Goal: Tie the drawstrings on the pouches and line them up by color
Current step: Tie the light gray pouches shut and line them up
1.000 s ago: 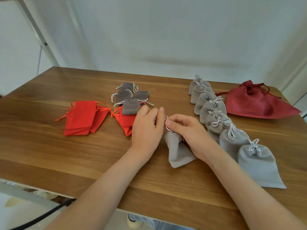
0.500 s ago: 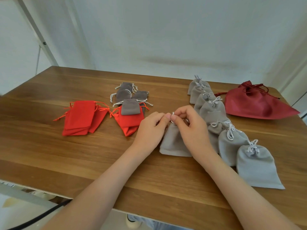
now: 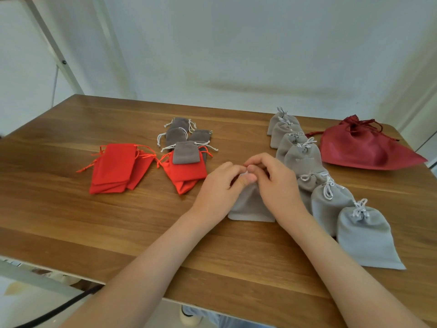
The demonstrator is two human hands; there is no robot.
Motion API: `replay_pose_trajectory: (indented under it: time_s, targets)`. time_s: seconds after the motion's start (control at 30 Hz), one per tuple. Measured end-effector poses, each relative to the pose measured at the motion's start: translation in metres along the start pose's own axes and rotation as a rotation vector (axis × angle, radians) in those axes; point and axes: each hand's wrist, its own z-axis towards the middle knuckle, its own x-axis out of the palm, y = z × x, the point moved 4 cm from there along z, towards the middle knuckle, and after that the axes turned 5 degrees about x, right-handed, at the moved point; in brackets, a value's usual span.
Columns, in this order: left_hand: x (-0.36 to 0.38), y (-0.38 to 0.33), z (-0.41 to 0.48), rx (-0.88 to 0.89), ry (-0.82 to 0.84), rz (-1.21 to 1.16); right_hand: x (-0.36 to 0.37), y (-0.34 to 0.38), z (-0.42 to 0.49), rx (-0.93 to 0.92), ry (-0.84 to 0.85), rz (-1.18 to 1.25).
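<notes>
The grey pouch point(image 3: 248, 207) lies toward the table's point(image 3: 118, 233) front edge, beside the tied grey row point(image 3: 331, 204). Your left hand point(image 3: 220, 185) and right hand point(image 3: 276, 185) both pinch its neck, fingers curled. Judged light and limp: hold high at the neck, not the body.

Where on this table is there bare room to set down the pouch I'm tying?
Bare wood: the near-left stretch in front of the red pouches, and the back between the dark grey pouches and the light grey row. Crowded: the right, where that row nears the dark red bag.
</notes>
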Motion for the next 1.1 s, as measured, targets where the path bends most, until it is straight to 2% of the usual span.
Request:
replay_pose_trajectory:
  time_s: [0.2,0.37,0.5,0.63,0.77,0.87,0.97,1.1]
  targets:
    - [0.004,0.000,0.000,0.096,-0.039,0.230,-0.004,-0.001,-0.001,0.071,-0.019,0.081]
    - [0.007,0.002,0.000,0.124,-0.030,0.300,0.001,0.005,-0.003,-0.137,-0.039,-0.131]
    - [0.012,0.001,0.000,0.150,0.002,0.335,0.000,0.006,-0.003,-0.170,-0.056,-0.165]
    - [0.013,0.000,0.001,0.147,0.026,0.245,-0.004,0.010,-0.005,-0.145,-0.082,-0.084]
    - [0.005,-0.003,0.001,0.106,-0.023,0.050,-0.005,0.017,-0.008,-0.100,-0.055,0.243]
    - [0.000,-0.005,-0.001,0.114,-0.086,0.015,-0.008,0.023,-0.009,-0.127,-0.012,0.362]
    - [0.000,-0.003,0.000,0.088,-0.121,0.044,-0.006,0.023,-0.009,-0.121,0.012,0.361]
    - [-0.007,0.000,0.001,-0.036,-0.221,-0.091,-0.002,0.017,-0.006,-0.084,-0.022,0.152]
